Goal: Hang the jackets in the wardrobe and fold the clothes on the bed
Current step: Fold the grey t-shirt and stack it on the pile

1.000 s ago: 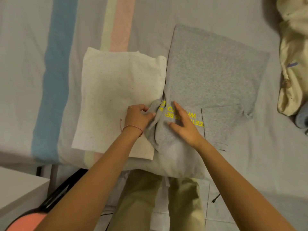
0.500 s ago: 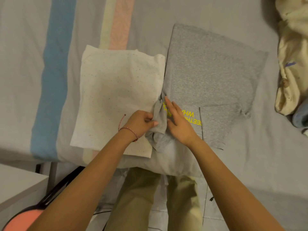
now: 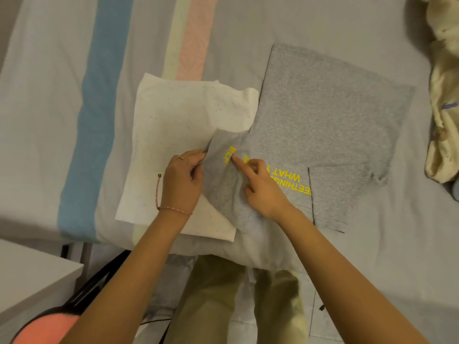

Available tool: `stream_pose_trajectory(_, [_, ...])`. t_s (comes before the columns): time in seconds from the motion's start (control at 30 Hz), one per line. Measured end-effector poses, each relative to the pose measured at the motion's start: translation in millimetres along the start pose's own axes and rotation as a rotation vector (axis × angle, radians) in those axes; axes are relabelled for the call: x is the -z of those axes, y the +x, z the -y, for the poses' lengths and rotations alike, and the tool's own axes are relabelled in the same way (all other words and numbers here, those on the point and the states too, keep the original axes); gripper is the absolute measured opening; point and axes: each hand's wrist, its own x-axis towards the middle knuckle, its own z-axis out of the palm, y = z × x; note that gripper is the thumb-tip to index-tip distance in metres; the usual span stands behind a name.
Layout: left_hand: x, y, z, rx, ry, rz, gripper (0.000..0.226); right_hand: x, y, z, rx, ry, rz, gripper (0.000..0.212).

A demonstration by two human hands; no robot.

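Both bare forearms reach forward, hands close together. Left hand [image 3: 182, 181] pinches the shirt [image 3: 323, 125] edge with curled fingers. Right hand [image 3: 263, 188], just beside it, presses its straight index down, other fingers curled

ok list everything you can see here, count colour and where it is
grey t-shirt: 1, grey with yellow lettering, flat on the bed, centre right
white folded garment: 1, white with specks, left of the t-shirt, its edge under the shirt's sleeve
cream garment: 1, cream, crumpled at the right edge
bed sheet: 1, grey with blue, cream and pink stripes, under the clothes
white furniture: 1, white, lower left corner
coral object: 1, coral, bottom left, partly cut off
trousers: 1 pair, khaki, bottom centre
bracelet: 1, pink, left wrist
left grip: 1, bare hand, pinches the t-shirt's sleeve edge
right grip: 1, bare hand, forefinger presses the t-shirt by the lettering
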Motion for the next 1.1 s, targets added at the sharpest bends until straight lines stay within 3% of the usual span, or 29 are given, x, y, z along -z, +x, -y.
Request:
stream_pose_trajectory(0.1, [-3.3, 8.6, 3.7, 0.26, -0.262, -0.039, 0.043, 2.7, 16.7, 15.1, -0.153, 0.217, 0.103, 0.074])
stream_pose_trajectory(0.2, [-10.8, 24.1, -4.3, 0.658, -0.68, -0.155, 0.04, 19.1, 25.9, 25.8, -0.338, 0.829, 0.17, 0.045])
stream_pose_trajectory(0.23, [-12.5, 28.8, -8.8, 0.707, -0.754, -0.172, 0.039, 26.1, 28.3, 25.7, -0.394, 0.972, 0.159, 0.043])
stream_pose_trajectory(0.33, [-16.3, 30.5, -36.0, 0.542, -0.813, -0.064, 0.034, 42.9, 29.3, 13.5, -0.461, 1.212, 0.197, 0.053])
stream_pose_trajectory(0.4, [-20.6, 22.4, -55.9, 0.361, -0.84, 0.167, 0.036, 45.9, 22.9, 0.0, -0.484, 1.321, 0.224, 0.062])
stream_pose_trajectory(0.47, [-27.0, 14.0, -65.9, 0.155, -0.69, 0.344, 0.03, 46.1, 9.6, -17.2, -0.476, 1.543, 0.147, 0.07])
stream_pose_trajectory(0.57, [-35.6, 19.0, -50.9, -0.006, -0.364, 0.167, 0.016, 39.6, -13.5, -37.2, -0.566, 1.841, -0.069, 0.068])
stream_pose_trajectory(0.63, [-43.5, 36.5, -34.1, -0.022, -0.199, 0.175, 0.027, 34.8, -23.8, -43.8, -0.587, 1.795, -0.116, 0.05])
stream_pose_trajectory(0.7, [-49.4, 56.5, -21.0, -0.112, -0.006, 0.326, 0.04, 24.7, -21.5, -43.8, -0.583, 1.54, -0.198, 0.031])
stream_pose_trajectory(0.8, [-59.7, 81.1, -21.2, -0.305, 0.355, 0.565, 0.053, 8.9, -18.8, -36.8, -0.472, 0.987, -0.521, 0.038])
stream_pose_trajectory(0.87, [-65.5, 89.4, -26.5, -0.412, 0.509, 0.6, 0.053, 1.4, -19.9, -36.0, -0.371, 0.696, -0.628, 0.035])
stream_pose_trajectory(0.97, [-73.3, 103.9, -40.1, -0.599, 0.633, 0.587, 0.045, 3.1, -24.7, -43.4, -0.417, 0.503, -0.565, 0.024])
stream_pose_trajectory(1.1, [-91.4, 121.2, -60.1, -0.768, 0.777, 0.744, 0.025, 3.7, -29.3, -45.2, -0.407, 0.426, -0.518, 0.015])
